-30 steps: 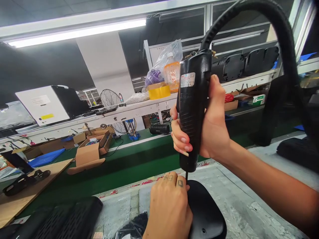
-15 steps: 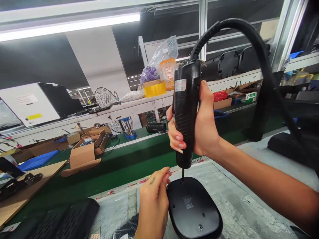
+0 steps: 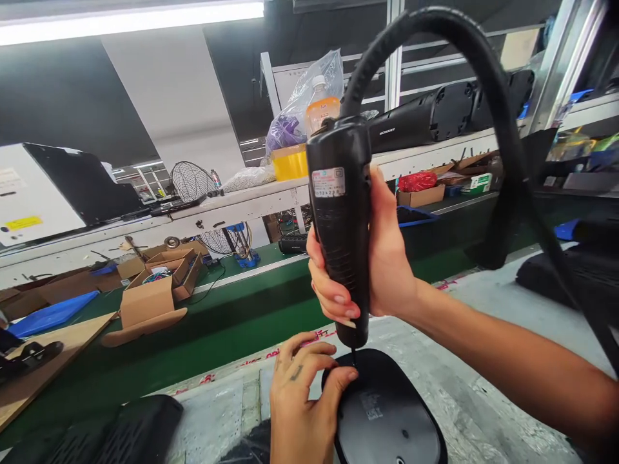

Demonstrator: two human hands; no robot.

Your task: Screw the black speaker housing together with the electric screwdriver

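Observation:
My right hand [image 3: 382, 258] grips a black electric screwdriver [image 3: 341, 219] upright, its bit tip pressed down on the far edge of a flat black oval plastic part [image 3: 387, 412] on the grey worktop. A thick black cable [image 3: 483, 84] arcs from the tool's top to the right. My left hand [image 3: 302, 399] rests on the left edge of the oval part, thumb and fingers pinched beside the bit.
A green conveyor belt [image 3: 232, 316] runs behind the worktop [image 3: 483, 399] with open cardboard boxes [image 3: 155, 290]. A black grille part [image 3: 111, 432] lies at the lower left. A shelf [image 3: 251, 193] holds a yellow tape roll [image 3: 289, 164], a bottle in a bag and black speakers [image 3: 420, 119].
The screwdriver has shifted left and lower, its bit now down on the part's edge. My left hand moved from beside the bit to grasp the part's left rim.

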